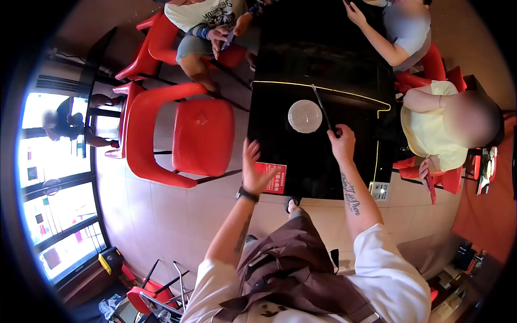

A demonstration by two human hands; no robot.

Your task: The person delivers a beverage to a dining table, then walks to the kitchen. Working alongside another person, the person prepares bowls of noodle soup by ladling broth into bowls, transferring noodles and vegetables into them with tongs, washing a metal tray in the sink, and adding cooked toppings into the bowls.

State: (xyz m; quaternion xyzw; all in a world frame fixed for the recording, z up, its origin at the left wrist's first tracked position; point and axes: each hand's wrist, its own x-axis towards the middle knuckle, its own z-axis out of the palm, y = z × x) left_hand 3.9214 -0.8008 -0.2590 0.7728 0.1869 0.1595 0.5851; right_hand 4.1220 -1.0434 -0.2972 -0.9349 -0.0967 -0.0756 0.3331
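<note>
Stick (321, 106): one slim, straight length, dark for most of its run, paler toward the far end; whether single or a pair laid together cannot be told. Location: in the right hand, pointing forward and slightly leftward from it, above the table.

Right hand (343, 142): closed about the near end of the stick, fingers curled; forearm marked with dark lettering.

Left hand (257, 169): released, holding nothing; palm open, fingers and thumb spread. Held at the left edge of the table, beside a red card (278, 183) with white print; contact with the card or tabletop cannot be told. Dark band (247, 194) at the wrist.

Container (305, 116): one, round, whitish, with a pale top; contents cannot be made out. Stands on the table ahead of both hands and between them, nearer the right, just left of the stick; untouched by either hand.

Table (309, 161): black, glossy, under and ahead of both hands; a yellow line (334, 89) crosses it beyond the container.

Label (380, 190): white with dark print, at the table corner, right of the right forearm.

Chair (203, 134): red, dark legs, left of the left hand.

Seated person (431, 121): yellow top, right of the right hand.
</note>
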